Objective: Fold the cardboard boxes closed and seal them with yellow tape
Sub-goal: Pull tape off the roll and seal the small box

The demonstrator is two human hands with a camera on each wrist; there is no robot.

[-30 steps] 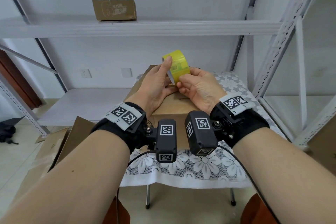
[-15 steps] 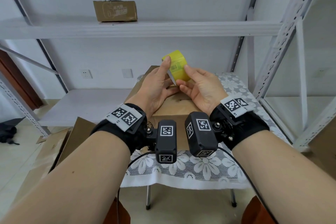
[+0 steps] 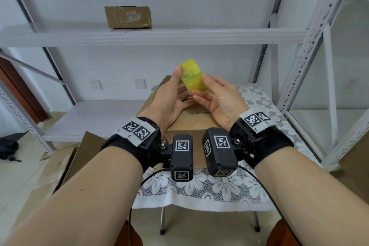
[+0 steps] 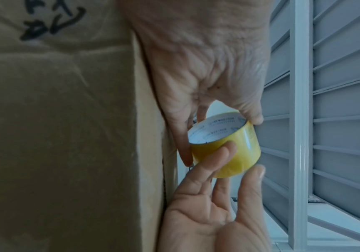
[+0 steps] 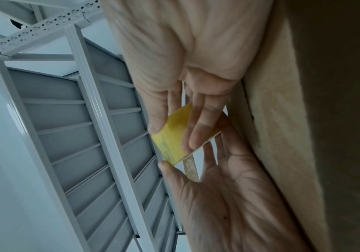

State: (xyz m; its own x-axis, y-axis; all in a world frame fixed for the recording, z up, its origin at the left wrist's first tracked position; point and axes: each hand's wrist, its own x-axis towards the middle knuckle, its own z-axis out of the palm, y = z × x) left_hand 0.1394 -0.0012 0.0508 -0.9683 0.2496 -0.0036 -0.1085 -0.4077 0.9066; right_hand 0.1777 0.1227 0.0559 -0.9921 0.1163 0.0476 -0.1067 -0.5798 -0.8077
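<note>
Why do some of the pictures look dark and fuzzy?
Head view: bright and sharp, shelf posts bent by the wide lens. Left wrist view: dim, cardboard box blurry up close, tape roll clearer with a glare streak. Right wrist view: dim, right hand smeared.

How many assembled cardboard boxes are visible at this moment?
2. One small cardboard box sits on the upper shelf; one large cardboard box is on the table below the hands. Flattened cardboard lies at lower left; others may be hidden.
</note>
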